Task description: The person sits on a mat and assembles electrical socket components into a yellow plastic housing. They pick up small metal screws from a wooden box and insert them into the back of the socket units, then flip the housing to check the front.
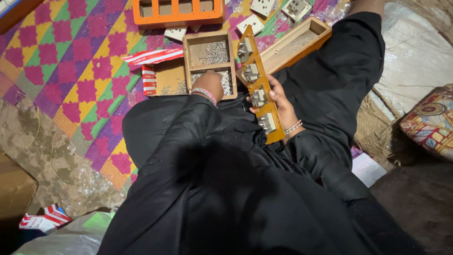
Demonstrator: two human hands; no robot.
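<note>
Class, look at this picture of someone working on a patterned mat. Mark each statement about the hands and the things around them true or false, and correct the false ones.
1. The left hand reaches into a wooden tray of screws. True.
2. The right hand holds a long wooden board with switches mounted on it. True.
3. The board carries only one switch. False: four show along it.
4. The orange frame lies in the person's lap. False: it lies on the mat, beyond the tray.
5. Both wrists are bare. False: each wears a beaded bracelet.
</note>
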